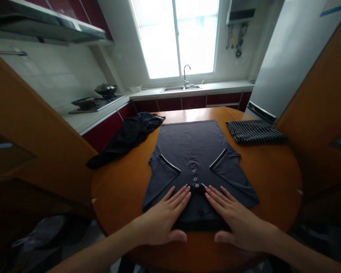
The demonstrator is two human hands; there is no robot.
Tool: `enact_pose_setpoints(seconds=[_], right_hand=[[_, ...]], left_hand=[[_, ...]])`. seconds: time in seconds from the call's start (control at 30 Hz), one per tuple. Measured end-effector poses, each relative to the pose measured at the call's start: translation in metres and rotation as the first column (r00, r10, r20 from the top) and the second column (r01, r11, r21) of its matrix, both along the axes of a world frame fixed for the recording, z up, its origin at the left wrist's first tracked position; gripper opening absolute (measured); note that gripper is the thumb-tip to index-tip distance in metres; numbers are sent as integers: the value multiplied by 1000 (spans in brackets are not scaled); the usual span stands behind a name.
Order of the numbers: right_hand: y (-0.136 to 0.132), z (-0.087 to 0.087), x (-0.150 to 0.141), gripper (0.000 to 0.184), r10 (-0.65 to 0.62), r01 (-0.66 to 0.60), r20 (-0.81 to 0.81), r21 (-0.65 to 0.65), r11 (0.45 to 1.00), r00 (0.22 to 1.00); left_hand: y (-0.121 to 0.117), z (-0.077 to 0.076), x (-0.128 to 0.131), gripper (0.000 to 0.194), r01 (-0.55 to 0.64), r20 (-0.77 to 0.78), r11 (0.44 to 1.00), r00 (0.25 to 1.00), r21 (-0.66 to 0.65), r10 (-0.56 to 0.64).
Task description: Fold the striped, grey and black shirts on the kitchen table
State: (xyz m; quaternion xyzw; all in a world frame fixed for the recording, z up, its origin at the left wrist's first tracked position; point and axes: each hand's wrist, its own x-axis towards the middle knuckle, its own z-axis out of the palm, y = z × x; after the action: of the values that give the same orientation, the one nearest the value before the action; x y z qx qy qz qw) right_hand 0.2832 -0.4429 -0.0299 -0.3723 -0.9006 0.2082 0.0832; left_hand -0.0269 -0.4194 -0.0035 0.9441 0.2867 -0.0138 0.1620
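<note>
A dark grey polo shirt (191, 146) lies spread on the round wooden table, with its collar end towards me and its hem at the far side. Both short sleeves are turned inward over the front, their cuffs edged in black and white. Several light buttons run down the middle to the collar. My left hand (167, 216) rests flat on the left side of the collar, fingers stretched out. On the right side of the collar lies my right hand (230, 216), also flat with fingers extended. Parts of the collar are hidden under my fingers.
A crumpled dark garment (130, 134) hangs over the table's left edge. Folded black-and-white striped cloth (255, 131) lies at the back right. Beyond the wooden table (116, 189) are a counter with a sink (173, 89), a stove with pans (105, 89) and a fridge (290, 49).
</note>
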Motion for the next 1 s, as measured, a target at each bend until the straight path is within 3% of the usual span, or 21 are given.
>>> enact_pose_setpoints(seconds=[0.07, 0.17, 0.4, 0.6, 0.67, 0.77, 0.87, 1.0], right_hand=[[-1, 1, 6, 107, 18, -18, -9, -13, 1000, 1000], [-1, 1, 13, 92, 15, -15, -24, -18, 1000, 1000], [9, -1, 20, 67, 29, -27, -83, 20, 999, 996], [13, 0, 19, 47, -46, 51, -162, 27, 998, 986], [14, 1, 17, 41, -87, 95, -190, 35, 995, 978], [18, 4, 15, 29, -139, 151, -243, 33, 988, 960], [25, 8, 12, 25, -193, 199, -295, -10, 980, 936], [39, 10, 8, 25, -360, 320, -316, -172, 932, 878]], left_hand=[[-6, -3, -6, 110, -19, 42, 1000, 999, 14, 18], [-7, -6, -13, 95, -34, 89, 998, 996, 50, 29], [1, -1, -21, 84, 70, 62, 984, 995, 166, -81], [2, -8, -23, 69, 44, 114, 988, 992, 146, -61], [3, -9, -21, 60, -12, 187, 996, 982, 83, -4], [7, -3, -16, 41, -168, 317, 981, 929, -96, 190], [12, 4, -8, 26, -323, 371, 904, 833, -279, 412], [21, 5, -1, 30, -451, 330, 804, 746, -389, 578]])
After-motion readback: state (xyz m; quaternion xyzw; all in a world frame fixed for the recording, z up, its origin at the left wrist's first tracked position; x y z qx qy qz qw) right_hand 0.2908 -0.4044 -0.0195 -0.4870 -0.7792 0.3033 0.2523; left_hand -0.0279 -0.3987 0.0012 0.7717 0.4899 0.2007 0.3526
